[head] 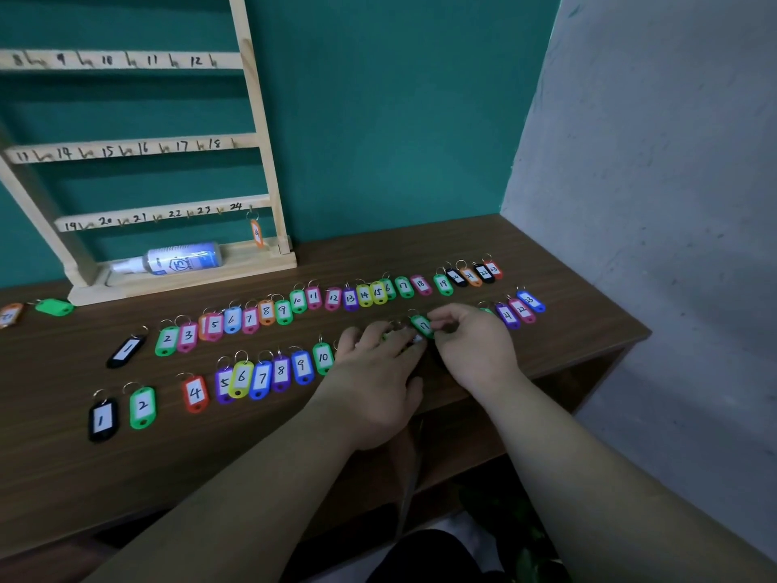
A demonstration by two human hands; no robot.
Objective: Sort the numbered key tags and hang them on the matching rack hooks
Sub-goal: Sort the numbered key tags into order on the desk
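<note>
Key tags [281, 372]: small oblong plastic fobs with rounded ends, in black, green, pink, orange, blue, purple and yellow; each has a white paper insert with a handwritten number and a thin metal split ring
Far row [333, 298]: lies on the table [420, 254], running from 1 at the left to 23 at the right, many tags touching or overlapping
Near row [143, 406]: reads 1, 2, 4, then 5 to 10 packed close; the middle is covered by the hands; three more tags show to the right of them
Green tag 17 [421, 326]: pinched between thumb and fingertips of the right hand [475, 342], tilted, in the gap between the rows
Left hand [378, 372]: palm down, fingers fairly straight, laid flat over the near row just left of the right hand; a dark shape under the fingertips may be a black tag
Rack [260, 119]: pale bare-wood frame with flat rails, standing on the table against a teal wall; numbers 8 to 24 are inked beside small metal hooks [86, 61]; its top and left side are cut off
Orange tag [256, 233]: hangs from the hook at 24; number too blurred to read
Spray bottle [185, 257]: clear plastic, lying on its side on the rack's base
Stray tags [54, 307]: one green, blank side up, at the far left; an orange one beside it is cut by the frame edge
</note>
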